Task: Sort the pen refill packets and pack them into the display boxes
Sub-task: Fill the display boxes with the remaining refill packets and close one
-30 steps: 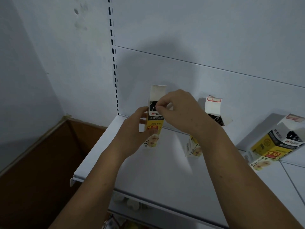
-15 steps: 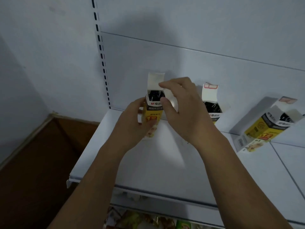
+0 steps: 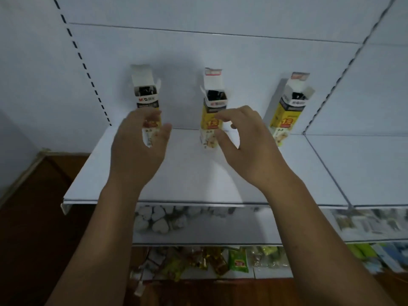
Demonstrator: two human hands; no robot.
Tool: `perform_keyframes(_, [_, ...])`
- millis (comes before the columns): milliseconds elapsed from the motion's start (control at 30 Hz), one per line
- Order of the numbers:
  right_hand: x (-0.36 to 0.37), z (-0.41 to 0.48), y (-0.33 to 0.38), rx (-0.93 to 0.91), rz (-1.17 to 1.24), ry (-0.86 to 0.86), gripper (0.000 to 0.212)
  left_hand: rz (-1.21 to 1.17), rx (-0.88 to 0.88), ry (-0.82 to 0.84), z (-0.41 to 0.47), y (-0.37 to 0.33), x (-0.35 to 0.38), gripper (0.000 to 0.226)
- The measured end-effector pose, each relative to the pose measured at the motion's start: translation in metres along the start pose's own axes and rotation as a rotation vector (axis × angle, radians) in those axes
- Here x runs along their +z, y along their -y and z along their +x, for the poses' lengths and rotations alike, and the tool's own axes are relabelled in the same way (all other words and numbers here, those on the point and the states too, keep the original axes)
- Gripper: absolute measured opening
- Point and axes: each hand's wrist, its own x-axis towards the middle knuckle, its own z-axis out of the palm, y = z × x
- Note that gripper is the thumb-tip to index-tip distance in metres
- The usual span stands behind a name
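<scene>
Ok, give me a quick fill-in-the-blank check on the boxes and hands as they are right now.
1. ____ display boxes stand on the white shelf.
2. The top flap of the left box is ____.
3. The right hand hovers in front of the ____ box.

Missing words: three; open; middle.

The left hand, its fingers blurred, covers the lower front of the display box at 10 o'clock, and contact cannot be judged; fingers of the right hand hide part of the middle display box at 12 o'clock. Carton print is too small to read, the refills show only as dark tips, and the goods on the lower shelves at 6 o'clock are blurred.
</scene>
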Motion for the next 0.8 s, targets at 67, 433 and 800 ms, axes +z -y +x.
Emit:
perform_keyframes(67, [-0.033, -0.032, -0.017, 0.057, -0.049, 0.046, 0.032, 0.031, 0.065, 0.121, -0.015, -0.039, 0.028, 0.041])
perform_keyframes(433, [-0.256, -0.242, -0.147, 0.449, -0.288, -0.054, 0.039, 0.035, 0.458, 0.621, -0.135, -0.286, 0.223, 0.051])
perform_keyframes(800, [-0.405, -0.381, -0.263, 0.811, -0.44, -0.259, 0.042, -0.229, 0.712, 0.866, -0.205, -0.47, 0.407, 0.058])
